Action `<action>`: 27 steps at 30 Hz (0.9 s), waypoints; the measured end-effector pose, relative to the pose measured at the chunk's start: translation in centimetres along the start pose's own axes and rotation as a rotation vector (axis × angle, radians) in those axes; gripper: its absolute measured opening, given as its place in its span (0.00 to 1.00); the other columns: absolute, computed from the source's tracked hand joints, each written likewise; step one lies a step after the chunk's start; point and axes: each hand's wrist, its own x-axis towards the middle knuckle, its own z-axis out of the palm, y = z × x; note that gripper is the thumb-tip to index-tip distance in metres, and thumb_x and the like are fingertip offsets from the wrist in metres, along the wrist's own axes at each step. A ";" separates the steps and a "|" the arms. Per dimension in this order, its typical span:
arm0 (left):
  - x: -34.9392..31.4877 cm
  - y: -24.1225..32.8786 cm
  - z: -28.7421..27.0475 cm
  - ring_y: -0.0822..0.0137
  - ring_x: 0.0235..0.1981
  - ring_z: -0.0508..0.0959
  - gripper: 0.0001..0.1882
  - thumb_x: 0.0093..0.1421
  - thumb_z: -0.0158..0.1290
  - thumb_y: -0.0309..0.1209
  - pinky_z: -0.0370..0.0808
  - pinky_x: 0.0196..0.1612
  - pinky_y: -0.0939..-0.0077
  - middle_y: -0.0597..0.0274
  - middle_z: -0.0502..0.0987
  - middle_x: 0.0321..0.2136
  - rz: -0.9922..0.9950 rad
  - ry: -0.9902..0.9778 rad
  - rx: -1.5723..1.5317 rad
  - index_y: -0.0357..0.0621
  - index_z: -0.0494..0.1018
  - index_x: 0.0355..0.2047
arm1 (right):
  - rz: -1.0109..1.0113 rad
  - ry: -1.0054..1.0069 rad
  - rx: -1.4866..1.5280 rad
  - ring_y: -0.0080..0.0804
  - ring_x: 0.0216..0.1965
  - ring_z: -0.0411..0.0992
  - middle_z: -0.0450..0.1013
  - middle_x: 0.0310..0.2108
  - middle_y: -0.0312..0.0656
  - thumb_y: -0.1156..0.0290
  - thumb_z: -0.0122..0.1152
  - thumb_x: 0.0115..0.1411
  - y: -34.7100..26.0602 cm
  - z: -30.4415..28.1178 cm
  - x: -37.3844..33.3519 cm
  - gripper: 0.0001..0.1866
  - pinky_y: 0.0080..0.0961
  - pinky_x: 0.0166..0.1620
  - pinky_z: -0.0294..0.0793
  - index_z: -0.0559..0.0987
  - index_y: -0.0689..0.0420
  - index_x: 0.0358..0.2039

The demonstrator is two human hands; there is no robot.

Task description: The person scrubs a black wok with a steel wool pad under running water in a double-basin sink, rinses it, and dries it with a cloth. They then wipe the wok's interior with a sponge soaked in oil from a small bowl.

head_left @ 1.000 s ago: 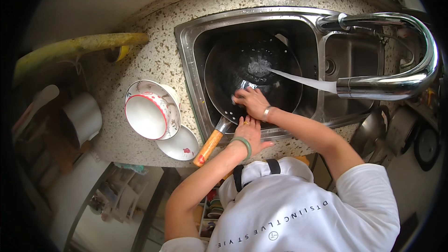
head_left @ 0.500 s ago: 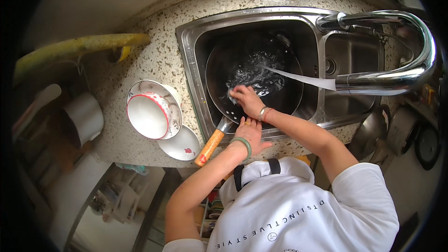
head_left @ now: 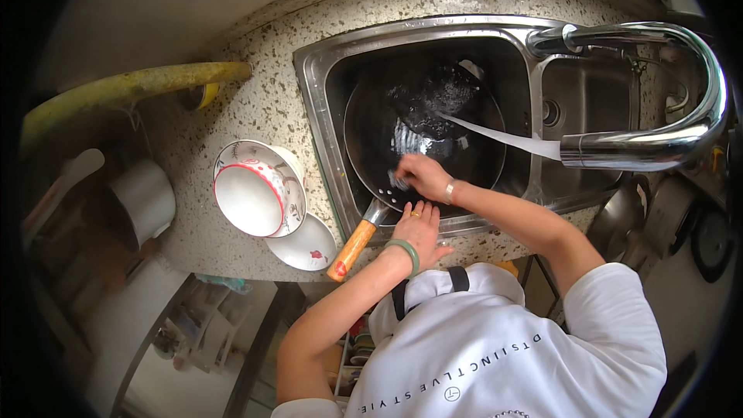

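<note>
A large dark wok (head_left: 464, 159) with a wooden handle (head_left: 352, 250) lies in the left sink basin, its handle resting over the front edge. Water from the faucet (head_left: 619, 149) streams into it and ripples. My right hand (head_left: 426, 176) is inside the wok near the handle joint, fingers curled down; a small pale, blurred thing shows under the fingertips, too smeared to name. My left hand (head_left: 419, 231) lies flat with fingers stretched out at the near rim of the wok and sink, beside the handle, a green bangle on its wrist.
Left of the sink (head_left: 311, 108), on the speckled counter (head_left: 255, 97), stand stacked bowls (head_left: 249, 200) beside a white plate (head_left: 306, 244). A yellow pipe-like thing (head_left: 139, 85) reaches in from the left. Pans (head_left: 623, 213) and lids are at the right. A smaller basin (head_left: 580, 101) adjoins.
My right hand has moved slightly nearer to me and to the right along the wok's inner wall. My left hand stays by the handle. The water's ripples have shifted.
</note>
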 end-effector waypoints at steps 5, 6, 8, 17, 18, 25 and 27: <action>0.1 -0.1 0.7 0.47 0.65 0.57 0.45 0.58 0.50 0.56 0.48 0.68 0.55 0.37 0.60 0.61 0.014 0.059 -0.002 0.25 0.57 0.60 | 0.026 0.135 0.136 0.44 0.37 0.72 0.73 0.29 0.43 0.83 0.60 0.45 -0.5 0.4 2.9 0.07 0.34 0.41 0.72 0.78 0.57 0.26; 0.3 0.1 0.4 0.47 0.65 0.57 0.45 0.58 0.50 0.56 0.48 0.68 0.55 0.37 0.61 0.61 0.018 0.056 0.003 0.25 0.57 0.60 | 0.047 0.261 0.053 0.45 0.37 0.71 0.72 0.29 0.44 0.84 0.58 0.46 -0.3 0.6 5.3 0.07 0.36 0.41 0.72 0.77 0.57 0.25; 0.1 0.1 0.4 0.47 0.65 0.58 0.45 0.58 0.51 0.56 0.48 0.68 0.54 0.37 0.61 0.61 0.025 0.046 0.013 0.25 0.58 0.60 | 0.030 0.370 -0.084 0.47 0.37 0.70 0.72 0.30 0.45 0.84 0.57 0.45 0.2 0.2 7.5 0.07 0.37 0.42 0.72 0.77 0.57 0.24; -0.2 0.1 1.0 0.46 0.65 0.57 0.44 0.57 0.52 0.55 0.48 0.68 0.54 0.37 0.61 0.61 0.012 0.110 -0.009 0.25 0.58 0.60 | 0.055 0.111 0.169 0.44 0.35 0.72 0.71 0.28 0.44 0.82 0.61 0.46 -1.2 0.3 3.4 0.06 0.34 0.39 0.72 0.77 0.57 0.24; 0.0 0.2 0.6 0.46 0.65 0.58 0.44 0.57 0.52 0.55 0.48 0.68 0.54 0.37 0.61 0.60 0.012 0.105 0.000 0.25 0.58 0.60 | 0.061 0.289 0.134 0.45 0.34 0.72 0.71 0.28 0.45 0.82 0.61 0.46 -1.0 0.8 5.9 0.05 0.35 0.39 0.72 0.77 0.57 0.24; -0.2 -0.1 1.1 0.46 0.64 0.59 0.45 0.57 0.52 0.56 0.48 0.68 0.54 0.36 0.62 0.60 0.006 0.102 -0.029 0.25 0.58 0.59 | 0.039 -0.071 0.289 0.36 0.35 0.74 0.73 0.30 0.41 0.83 0.63 0.47 -0.6 -0.7 0.5 0.06 0.28 0.40 0.73 0.78 0.57 0.23; -0.2 -0.1 1.4 0.46 0.64 0.58 0.45 0.57 0.51 0.56 0.48 0.68 0.54 0.36 0.62 0.60 -0.003 0.124 -0.030 0.25 0.58 0.60 | 0.136 -0.158 0.296 0.35 0.34 0.75 0.73 0.30 0.40 0.82 0.64 0.47 -1.5 -1.5 0.1 0.06 0.26 0.39 0.73 0.79 0.56 0.23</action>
